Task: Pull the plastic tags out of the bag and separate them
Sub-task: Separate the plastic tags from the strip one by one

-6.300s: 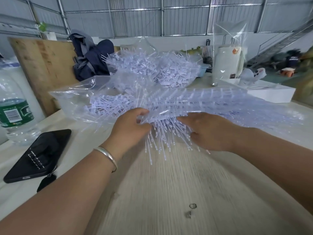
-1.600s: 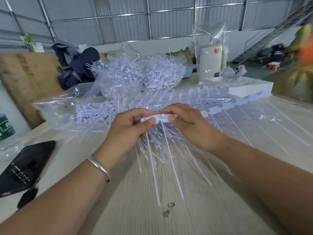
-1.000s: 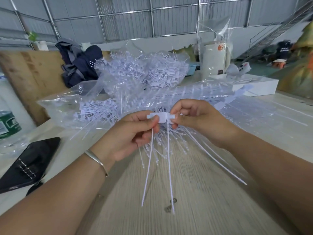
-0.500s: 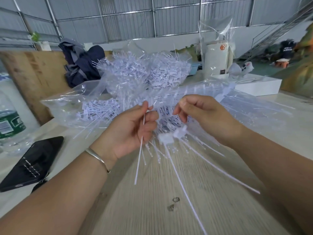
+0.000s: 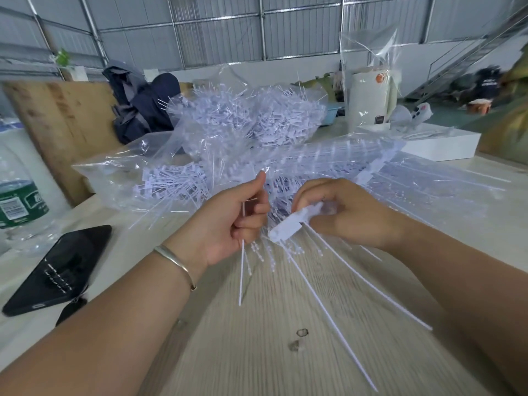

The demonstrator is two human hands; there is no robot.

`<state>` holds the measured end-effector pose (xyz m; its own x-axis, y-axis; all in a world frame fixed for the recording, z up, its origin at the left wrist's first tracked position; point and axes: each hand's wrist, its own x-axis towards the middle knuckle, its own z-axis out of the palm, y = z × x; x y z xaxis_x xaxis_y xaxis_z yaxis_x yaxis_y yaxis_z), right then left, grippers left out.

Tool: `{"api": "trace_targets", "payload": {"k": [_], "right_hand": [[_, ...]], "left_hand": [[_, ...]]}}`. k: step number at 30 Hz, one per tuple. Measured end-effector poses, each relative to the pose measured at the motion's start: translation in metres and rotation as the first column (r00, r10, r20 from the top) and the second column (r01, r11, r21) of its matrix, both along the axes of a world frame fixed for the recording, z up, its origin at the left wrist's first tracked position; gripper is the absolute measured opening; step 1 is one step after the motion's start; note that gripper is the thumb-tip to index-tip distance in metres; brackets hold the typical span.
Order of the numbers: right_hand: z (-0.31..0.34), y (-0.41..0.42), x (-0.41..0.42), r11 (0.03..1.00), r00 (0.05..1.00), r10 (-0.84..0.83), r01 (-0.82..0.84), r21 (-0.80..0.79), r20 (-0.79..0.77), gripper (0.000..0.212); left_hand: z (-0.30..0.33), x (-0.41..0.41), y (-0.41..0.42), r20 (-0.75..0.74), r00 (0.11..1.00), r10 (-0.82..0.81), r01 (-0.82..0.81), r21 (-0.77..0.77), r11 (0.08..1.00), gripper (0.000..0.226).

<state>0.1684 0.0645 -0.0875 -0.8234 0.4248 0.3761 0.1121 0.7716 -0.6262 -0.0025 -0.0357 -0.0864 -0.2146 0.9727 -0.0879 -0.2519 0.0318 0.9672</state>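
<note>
I count two hands, two bags, one phone (image 5: 58,268), one bottle (image 5: 20,201). Left hand (image 5: 228,221) curled round one tag (image 5: 241,270), tail hanging over table (image 5: 257,352). Right hand (image 5: 343,212) pinches joined pair (image 5: 288,227), two tails slanting down-right. Near bag (image 5: 314,172) lies on table behind hands, tags sticking out; far bag (image 5: 245,115) heaped full. Versus a second ago: strip split, single tag now apart in left hand.

A warehouse or factory workshop is indicated by the corrugated metal walls (image 5: 217,32) and the steel staircase (image 5: 468,55). Bulk bags of plastic tags (image 5: 245,121) are heaped on a long wooden counter (image 5: 257,352), beside a leaning plywood board (image 5: 57,124).
</note>
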Motion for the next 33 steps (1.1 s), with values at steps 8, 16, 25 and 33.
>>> {"api": "trace_targets", "payload": {"k": [8, 16, 25, 33], "right_hand": [[0.005, -0.002, 0.002, 0.76, 0.901, -0.325, 0.43, 0.488, -0.288, 0.015], [-0.003, 0.001, -0.001, 0.785, 0.913, -0.378, 0.403, 0.47, -0.151, 0.013], [0.001, 0.009, 0.004, 0.954, 0.937, -0.259, 0.286, 0.09, -0.235, 0.005], [0.002, 0.011, 0.006, 0.929, 0.918, -0.31, 0.347, 0.127, -0.247, 0.026]], "left_hand": [[-0.001, 0.004, -0.002, -0.132, 0.985, -0.109, 0.111, 0.005, 0.994, 0.039], [0.0, 0.006, -0.005, -0.291, 0.957, -0.012, 0.025, 0.041, 0.999, 0.016], [0.001, 0.005, 0.001, -0.126, 0.976, 0.177, -0.174, 0.037, 0.984, 0.01], [0.001, 0.006, -0.002, -0.248, 0.954, 0.167, -0.127, 0.17, 0.977, 0.016]]}}
